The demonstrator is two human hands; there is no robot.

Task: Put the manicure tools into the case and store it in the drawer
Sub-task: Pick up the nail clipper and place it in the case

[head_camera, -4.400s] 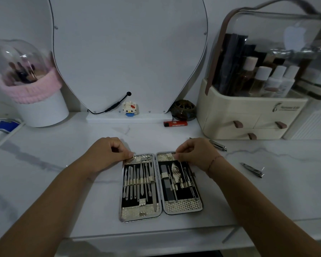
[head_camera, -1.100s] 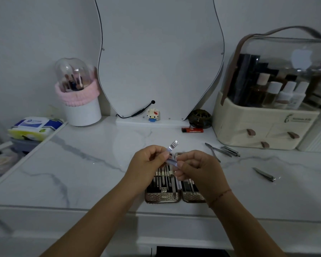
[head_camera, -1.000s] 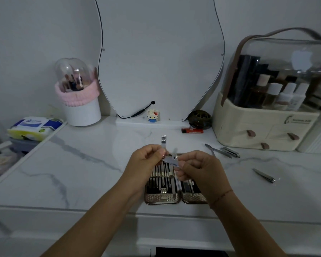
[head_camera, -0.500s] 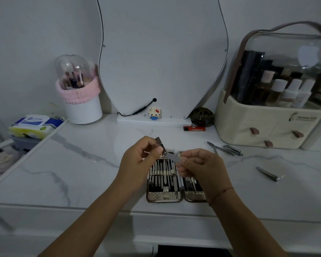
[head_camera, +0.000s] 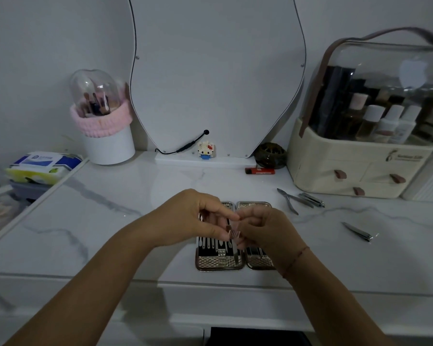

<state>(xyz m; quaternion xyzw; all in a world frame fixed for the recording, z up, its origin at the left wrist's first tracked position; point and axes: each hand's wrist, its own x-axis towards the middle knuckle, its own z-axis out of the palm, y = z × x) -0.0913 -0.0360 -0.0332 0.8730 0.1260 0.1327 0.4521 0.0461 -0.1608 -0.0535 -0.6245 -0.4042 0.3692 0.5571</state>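
Two hands meet over the open case (head_camera: 220,264), which lies flat at the near edge of the desk (head_camera: 110,221). Left hand (head_camera: 185,218) and right hand (head_camera: 265,231) both pinch one small metal tool (head_camera: 233,233) between fingertips, held just above the case's left half. Its ridged end faces the camera; what kind of tool it is I cannot tell. Most slots in the left half look filled; the right half is largely hidden under the right hand. Three more tools are loose on the desk to the right: a nipper (head_camera: 286,199) and a clipper (head_camera: 311,199) close together near the cream organiser (head_camera: 355,168), and another clipper (head_camera: 358,232) further right, well apart from the case. Risks, as judged: the pinch is shallow and shared, so the piece could slip and drop onto the seated tools, knocking them out of their loops. Forcing it under the wrong strap could bend or unseat a neighbour. The case sits close to the desk's front lip; a push while seating could slide it off. The far-right tool is easy to overlook before closing. No drawer for storage is clearly in view.
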